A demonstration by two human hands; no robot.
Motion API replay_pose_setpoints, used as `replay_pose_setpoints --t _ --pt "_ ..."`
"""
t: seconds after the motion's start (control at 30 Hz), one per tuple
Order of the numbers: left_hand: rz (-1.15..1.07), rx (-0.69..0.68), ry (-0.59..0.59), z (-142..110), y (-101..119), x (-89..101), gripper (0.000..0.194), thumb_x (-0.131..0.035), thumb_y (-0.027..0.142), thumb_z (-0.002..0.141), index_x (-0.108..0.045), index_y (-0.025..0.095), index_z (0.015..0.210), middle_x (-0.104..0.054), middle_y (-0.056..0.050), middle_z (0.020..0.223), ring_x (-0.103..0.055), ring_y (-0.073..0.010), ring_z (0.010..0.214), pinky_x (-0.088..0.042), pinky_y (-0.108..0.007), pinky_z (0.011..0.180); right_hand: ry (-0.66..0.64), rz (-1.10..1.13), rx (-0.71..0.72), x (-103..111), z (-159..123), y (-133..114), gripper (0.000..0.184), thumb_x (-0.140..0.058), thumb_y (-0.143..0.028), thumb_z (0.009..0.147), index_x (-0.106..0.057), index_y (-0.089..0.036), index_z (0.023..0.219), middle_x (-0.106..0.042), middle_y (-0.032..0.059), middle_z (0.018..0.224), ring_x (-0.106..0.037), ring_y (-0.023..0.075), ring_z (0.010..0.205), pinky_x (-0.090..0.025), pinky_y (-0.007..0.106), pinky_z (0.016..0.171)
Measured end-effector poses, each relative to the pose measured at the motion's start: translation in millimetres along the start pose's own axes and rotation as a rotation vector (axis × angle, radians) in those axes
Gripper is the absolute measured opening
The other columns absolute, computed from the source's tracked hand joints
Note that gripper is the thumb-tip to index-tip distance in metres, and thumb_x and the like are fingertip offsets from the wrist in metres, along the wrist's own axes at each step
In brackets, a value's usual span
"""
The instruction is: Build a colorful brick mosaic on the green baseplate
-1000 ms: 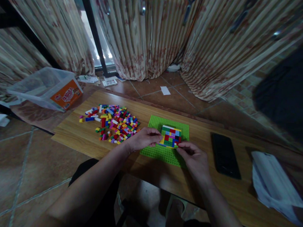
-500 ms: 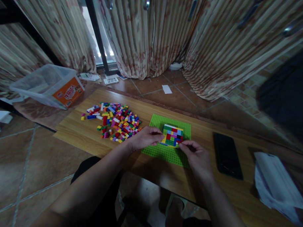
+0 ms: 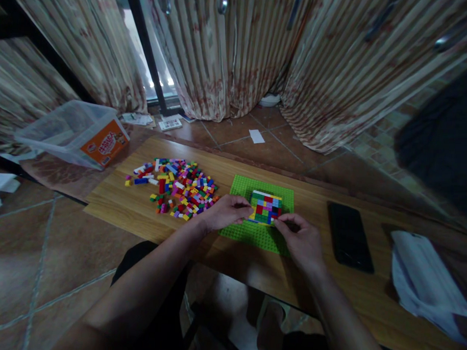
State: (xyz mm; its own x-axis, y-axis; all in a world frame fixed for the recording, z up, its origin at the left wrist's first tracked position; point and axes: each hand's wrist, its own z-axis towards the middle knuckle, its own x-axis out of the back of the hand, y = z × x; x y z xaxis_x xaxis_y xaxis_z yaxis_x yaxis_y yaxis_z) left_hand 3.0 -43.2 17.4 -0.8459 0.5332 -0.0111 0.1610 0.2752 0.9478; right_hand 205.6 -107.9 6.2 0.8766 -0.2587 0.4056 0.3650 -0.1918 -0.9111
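A flat block of multicoloured building bricks (image 3: 266,208) sits over a green studded baseplate (image 3: 239,185) on the wooden table. At the block's left edge my left hand (image 3: 232,211) is closed, thumb and index finger pinched against its yellow bricks. My right hand (image 3: 300,239) pinches the block's near right corner, close to a white brick. The fingertips hide whether either hand also has a loose brick. Left of the baseplate spreads a pile of loose building bricks (image 3: 183,188) in many colours, partly behind my left hand.
A black phone (image 3: 350,236) lies on the table to the right, beside a white plastic package (image 3: 425,273). Beyond the table's left end stands a clear plastic bin (image 3: 70,131) with an orange label. Curtains (image 3: 207,56) hang behind, and papers (image 3: 257,136) lie on the tiled floor.
The view has shifted slightly. Both hands keep their pinch at the block's edges, with only small finger movements at the right corner.
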Motion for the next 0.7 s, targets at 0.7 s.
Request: replay_pose_setpoints --t 0.7 --pt "0.682 -0.157 0.157 -4.8 -7.7 -8.9 0.055 -0.07 0.026 0.072 -0.053 0.014 0.123 -0.068 -0.006 0.096 -0.064 -0.0189 0.075 -0.048 -0.028 0.067 -0.093 -0.246 0.249 6.9 24.7 3.2 0.053 -0.042 -0.051 0.093 -0.055 -0.022 0.135 -0.057 0.0115 0.138 -0.061 0.0257 0.114 -0.044 0.045 0.1"
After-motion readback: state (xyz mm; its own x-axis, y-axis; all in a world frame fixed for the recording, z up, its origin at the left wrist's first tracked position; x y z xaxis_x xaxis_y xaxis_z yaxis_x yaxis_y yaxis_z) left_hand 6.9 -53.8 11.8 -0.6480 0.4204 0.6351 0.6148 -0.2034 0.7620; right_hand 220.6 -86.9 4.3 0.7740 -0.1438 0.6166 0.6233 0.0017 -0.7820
